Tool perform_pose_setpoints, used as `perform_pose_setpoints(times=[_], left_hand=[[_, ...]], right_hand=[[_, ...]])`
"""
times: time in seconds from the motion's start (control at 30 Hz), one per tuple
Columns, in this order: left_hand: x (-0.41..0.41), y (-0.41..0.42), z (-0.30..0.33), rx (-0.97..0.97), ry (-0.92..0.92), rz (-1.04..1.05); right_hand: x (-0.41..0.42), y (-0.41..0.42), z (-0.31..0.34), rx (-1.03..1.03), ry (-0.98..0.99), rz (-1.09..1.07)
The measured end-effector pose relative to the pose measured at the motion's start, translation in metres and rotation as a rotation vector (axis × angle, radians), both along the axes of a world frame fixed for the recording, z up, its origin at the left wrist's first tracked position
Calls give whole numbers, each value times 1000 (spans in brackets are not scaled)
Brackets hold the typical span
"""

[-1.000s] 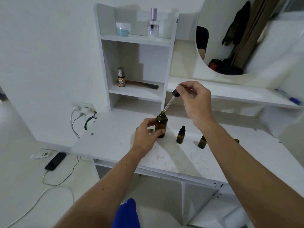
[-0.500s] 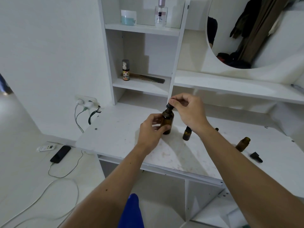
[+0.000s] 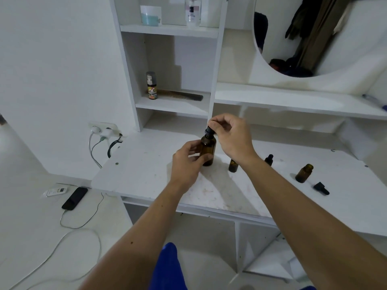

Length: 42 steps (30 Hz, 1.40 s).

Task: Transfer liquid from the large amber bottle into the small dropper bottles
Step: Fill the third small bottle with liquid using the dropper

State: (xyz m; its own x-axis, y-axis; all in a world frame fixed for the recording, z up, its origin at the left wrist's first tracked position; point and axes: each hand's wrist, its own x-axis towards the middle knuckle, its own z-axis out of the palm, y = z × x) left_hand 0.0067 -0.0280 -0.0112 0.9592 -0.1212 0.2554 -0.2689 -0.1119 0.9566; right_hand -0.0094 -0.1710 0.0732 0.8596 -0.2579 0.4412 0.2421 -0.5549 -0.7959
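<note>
The large amber bottle (image 3: 207,149) stands upright on the white desk (image 3: 146,164). My left hand (image 3: 186,162) grips its body from the left. My right hand (image 3: 232,137) pinches the black dropper cap (image 3: 210,130), which sits on the bottle's neck. Three small amber dropper bottles stand to the right: one (image 3: 233,165) partly behind my right wrist, a capped one (image 3: 268,160) farther back, and an uncapped one (image 3: 304,173). A loose black dropper cap (image 3: 321,188) lies beside the uncapped bottle.
Shelves rise behind the desk, holding a small labelled bottle (image 3: 151,85), a comb (image 3: 180,95), a jar (image 3: 150,15) and a clear bottle (image 3: 192,12). A round mirror (image 3: 314,34) hangs at the right. A wall socket with cables (image 3: 103,131) and a phone (image 3: 74,198) are at the left.
My right hand lowered the dropper from above into the large bottle, and the cap now sits on its neck. My left hand has kept hold of the bottle. The view shifted.
</note>
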Motion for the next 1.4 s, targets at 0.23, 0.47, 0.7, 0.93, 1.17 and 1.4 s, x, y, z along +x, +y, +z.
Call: perform_pose_setpoints(times=[0.23,0.47,0.7,0.93,1.17,1.4], left_hand=[[-3,-1,2,9,-9,13],[-5,-1,2,21,-14,18],[-11,-2,3,63,-39,55],[-38,-7,3,-10,-11,164],[-85,-53,2,-18,-24,8],[-115,-119,2,11,-12,-248]], right_hand=[[-8,-3,9,52,-5,12],[-14,-7,43,94,-130,-18],[-28,-24,68,147,-232,-65],[-60,-47,74,159,-235,-106],[-99,-90,71,179,-232,-172],[-141,-142,63,168,-226,-272]])
